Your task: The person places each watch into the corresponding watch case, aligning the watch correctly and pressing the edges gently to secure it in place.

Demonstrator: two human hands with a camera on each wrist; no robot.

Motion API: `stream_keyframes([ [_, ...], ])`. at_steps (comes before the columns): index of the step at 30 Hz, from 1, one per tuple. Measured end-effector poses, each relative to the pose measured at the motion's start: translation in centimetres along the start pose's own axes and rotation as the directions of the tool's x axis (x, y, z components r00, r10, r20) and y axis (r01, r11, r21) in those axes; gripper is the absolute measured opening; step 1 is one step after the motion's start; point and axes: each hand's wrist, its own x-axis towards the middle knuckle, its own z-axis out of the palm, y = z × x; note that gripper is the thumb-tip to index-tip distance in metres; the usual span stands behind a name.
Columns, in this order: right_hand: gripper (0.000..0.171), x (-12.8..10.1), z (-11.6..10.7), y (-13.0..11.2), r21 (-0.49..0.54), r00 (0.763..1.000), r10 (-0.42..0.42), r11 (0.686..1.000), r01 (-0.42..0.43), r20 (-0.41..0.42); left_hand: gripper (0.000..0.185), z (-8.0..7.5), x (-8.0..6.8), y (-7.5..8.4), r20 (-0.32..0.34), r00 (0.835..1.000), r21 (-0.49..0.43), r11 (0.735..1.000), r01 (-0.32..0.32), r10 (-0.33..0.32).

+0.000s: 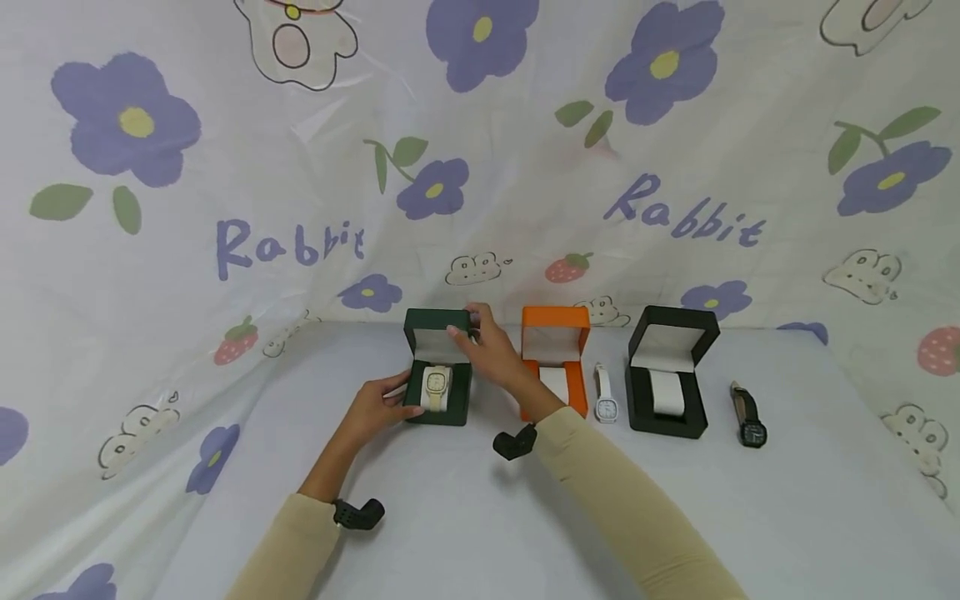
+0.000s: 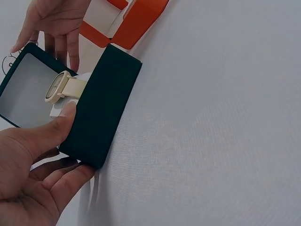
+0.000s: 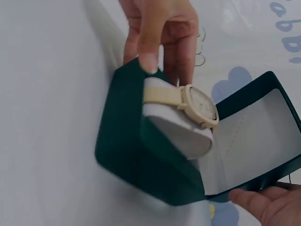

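A dark green watch box [image 1: 414,390] stands with its lid raised. On the white cushion inside sits a cream watch [image 1: 436,381] with a squarish face. My left hand [image 1: 372,410] grips the box's left side, thumb at the front edge and fingers along the outer wall, as the left wrist view shows close up. At the lid [image 1: 427,318], my right hand [image 1: 491,347] holds the right corner, with the thumb on the front and fingers behind. In the right wrist view only part of the right hand [image 3: 270,202] shows, beside the lid's edge.
Right of the green box stands an open orange watch box [image 1: 555,316] with a white cushion, partly behind the right wrist. A white watch [image 1: 606,408] lies between it and an open black watch box [image 1: 667,430]. Farther right lies a black watch [image 1: 752,432]. A patterned cloth hangs behind.
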Motion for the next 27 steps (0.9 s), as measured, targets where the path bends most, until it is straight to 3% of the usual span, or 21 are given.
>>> stream_keyframes([
  [4,0.054,0.2,0.2,0.0,-0.019,0.999,0.038,0.999,-0.039,-0.021,0.079,0.2,0.0,-0.3,0.0,1.0,0.02,1.0,-0.006,0.006],
  [9,0.056,0.4,0.3,-0.2,-0.064,0.998,0.052,0.996,-0.055,-0.037,0.078,0.2,-0.1,-0.3,0.007,1.0,-0.03,0.999,0.016,-0.016],
  [16,0.046,-0.1,0.2,-0.3,-0.091,1.0,0.011,0.996,-0.012,-0.01,0.079,-0.1,-0.1,-0.2,0.042,0.999,-0.048,0.999,-0.004,0.006],
  [27,0.045,-1.0,0.3,0.5,-0.041,1.0,-0.013,0.999,0.012,-0.027,0.08,0.1,-0.1,0.0,0.017,1.0,-0.042,0.999,0.019,-0.018],
])
